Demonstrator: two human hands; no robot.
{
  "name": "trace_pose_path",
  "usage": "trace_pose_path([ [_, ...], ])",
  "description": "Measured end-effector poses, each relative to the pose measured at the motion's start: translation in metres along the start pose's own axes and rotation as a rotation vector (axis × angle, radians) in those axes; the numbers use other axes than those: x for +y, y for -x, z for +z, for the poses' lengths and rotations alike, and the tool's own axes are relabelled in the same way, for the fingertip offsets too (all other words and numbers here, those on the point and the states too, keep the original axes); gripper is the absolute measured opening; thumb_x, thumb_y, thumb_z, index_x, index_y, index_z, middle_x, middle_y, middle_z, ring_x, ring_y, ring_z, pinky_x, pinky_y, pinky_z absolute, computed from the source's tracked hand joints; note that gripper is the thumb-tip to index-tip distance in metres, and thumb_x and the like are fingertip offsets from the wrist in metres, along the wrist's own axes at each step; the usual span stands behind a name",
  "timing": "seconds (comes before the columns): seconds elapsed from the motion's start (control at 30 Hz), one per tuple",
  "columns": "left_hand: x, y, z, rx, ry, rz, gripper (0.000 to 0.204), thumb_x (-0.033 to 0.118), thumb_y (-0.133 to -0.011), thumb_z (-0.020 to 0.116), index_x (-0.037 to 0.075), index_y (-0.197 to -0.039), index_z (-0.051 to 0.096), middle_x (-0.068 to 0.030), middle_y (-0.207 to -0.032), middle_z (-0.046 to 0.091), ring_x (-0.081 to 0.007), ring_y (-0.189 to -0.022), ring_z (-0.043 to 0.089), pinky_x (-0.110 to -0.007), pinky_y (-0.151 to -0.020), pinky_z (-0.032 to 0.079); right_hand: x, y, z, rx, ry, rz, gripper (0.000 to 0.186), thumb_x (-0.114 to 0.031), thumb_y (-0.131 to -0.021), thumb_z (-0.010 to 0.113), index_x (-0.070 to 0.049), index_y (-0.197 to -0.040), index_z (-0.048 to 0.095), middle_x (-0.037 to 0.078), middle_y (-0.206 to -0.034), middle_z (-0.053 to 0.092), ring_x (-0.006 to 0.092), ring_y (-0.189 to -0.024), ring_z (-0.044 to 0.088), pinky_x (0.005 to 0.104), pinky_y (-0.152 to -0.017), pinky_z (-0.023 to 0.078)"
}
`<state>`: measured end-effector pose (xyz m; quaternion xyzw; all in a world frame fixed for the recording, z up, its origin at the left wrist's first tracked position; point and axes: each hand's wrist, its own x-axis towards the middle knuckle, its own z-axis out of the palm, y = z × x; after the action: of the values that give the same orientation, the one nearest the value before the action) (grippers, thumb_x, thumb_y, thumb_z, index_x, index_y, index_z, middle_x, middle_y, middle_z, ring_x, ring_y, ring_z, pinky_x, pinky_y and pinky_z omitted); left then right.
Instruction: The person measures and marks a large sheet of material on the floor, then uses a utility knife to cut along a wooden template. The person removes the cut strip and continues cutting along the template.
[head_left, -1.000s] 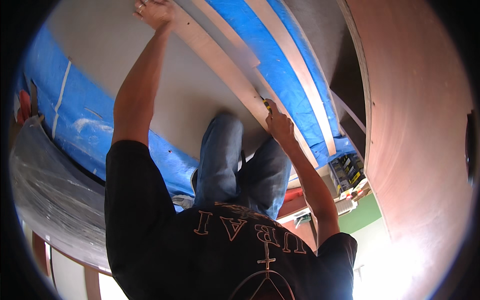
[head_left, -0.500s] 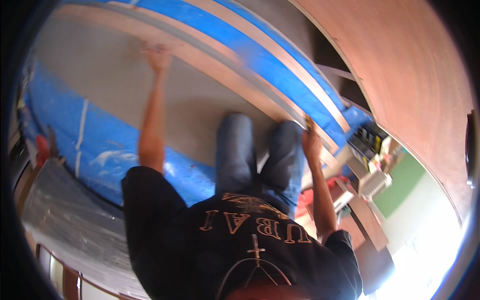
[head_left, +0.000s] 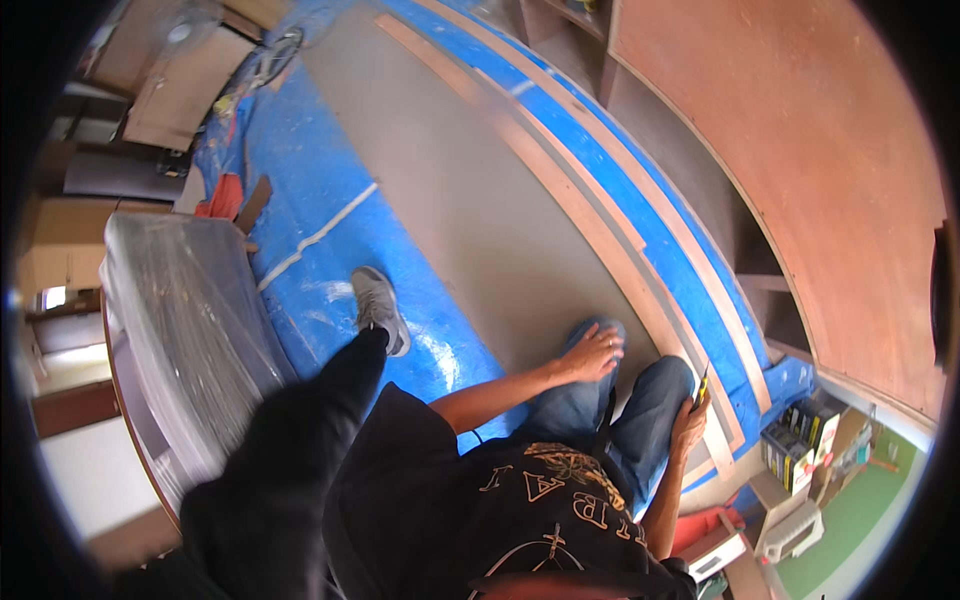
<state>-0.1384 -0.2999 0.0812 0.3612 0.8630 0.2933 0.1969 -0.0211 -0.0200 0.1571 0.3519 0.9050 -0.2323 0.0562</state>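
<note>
My left hand (head_left: pixel 597 352) lies flat over my left knee, fingers stretched and a ring on one of them. Beside my right knee, my right hand (head_left: pixel 688 425) is closed around a slim yellow-and-black tool (head_left: pixel 703 388) whose exact kind is too small to tell. Under my knees is a large grey-brown sheet (head_left: pixel 470 190). A long wooden strip (head_left: pixel 560 185) runs along the sheet's right side. Farther right, a second wooden strip (head_left: pixel 660 212) lies on the blue tarp (head_left: pixel 610 165).
Another person's dark trouser leg (head_left: pixel 290 440) and grey shoe (head_left: pixel 378 305) stand on the tarp at left. A plastic-wrapped piece of furniture (head_left: pixel 190 330) is behind them. At right rises a large wooden panel (head_left: pixel 780 150); boxes (head_left: pixel 800 440) sit at the lower right.
My left hand has come back from the far part of the long strip to my knee. The view has swung, and another person's leg now shows at left. My right hand still holds the tool.
</note>
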Motion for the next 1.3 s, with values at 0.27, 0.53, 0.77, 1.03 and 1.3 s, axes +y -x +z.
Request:
trace_pose_path([
  [0.27,0.030,0.040,-0.056,-0.048,0.076,-0.232,0.031,0.031,-0.087,0.071,0.004,-0.099,0.062,-0.0169,-0.112,0.063,-0.0361,-0.111,0.059,-0.050,-0.087,0.048,-0.009,0.026,0.032,0.029,-0.109,-0.083,0.047,-0.026,-0.097,0.054,-0.016,-0.142,0.045,0.024,-0.111,0.069,0.0467,-0.097,0.067,0.0546,-0.080,0.051],
  [0.53,0.075,0.094,-0.089,-0.259,-0.074,-0.354,0.054,0.050,-0.078,0.079,-0.001,-0.087,0.062,-0.0222,-0.091,0.067,-0.0402,-0.087,0.065,-0.050,-0.074,0.050,0.031,0.019,0.053,0.080,-0.225,-0.106,0.047,-0.027,-0.095,0.055,-0.015,-0.140,0.047,0.027,-0.110,0.069,0.0461,-0.097,0.067,0.0541,-0.083,0.052],
  [0.77,0.114,0.114,-0.079,-0.334,-0.151,-0.412,0.086,0.052,-0.074,0.080,-0.010,-0.127,0.052,-0.0282,-0.132,0.053,-0.0425,-0.121,0.055,-0.047,-0.102,0.046,0.053,0.016,0.051,0.154,-0.326,-0.158,0.046,-0.027,-0.095,0.056,-0.013,-0.138,0.049,0.024,-0.110,0.070,0.0436,-0.098,0.068,0.0517,-0.084,0.052],
  [1.03,0.135,0.133,-0.036,0.053,-0.350,-0.321,0.068,0.046,-0.082,0.073,-0.001,-0.128,0.056,-0.0264,-0.133,0.050,-0.0438,-0.127,0.046,-0.049,-0.106,0.042,0.057,0.019,0.048,0.077,-0.313,-0.211,0.044,-0.026,-0.094,0.056,-0.013,-0.135,0.051,0.023,-0.106,0.071,0.0433,-0.096,0.068,0.0525,-0.083,0.053],
  [1.3,0.150,0.182,-0.022,0.296,-0.306,-0.257,0.049,0.032,-0.088,0.068,0.001,-0.124,0.058,-0.0224,-0.129,0.053,-0.0414,-0.121,0.049,-0.049,-0.102,0.043,0.067,0.014,0.057,0.104,-0.252,-0.276,0.049,-0.030,-0.093,0.058,-0.013,-0.138,0.049,0.026,-0.105,0.070,0.0451,-0.093,0.069,0.0538,-0.079,0.055],
])
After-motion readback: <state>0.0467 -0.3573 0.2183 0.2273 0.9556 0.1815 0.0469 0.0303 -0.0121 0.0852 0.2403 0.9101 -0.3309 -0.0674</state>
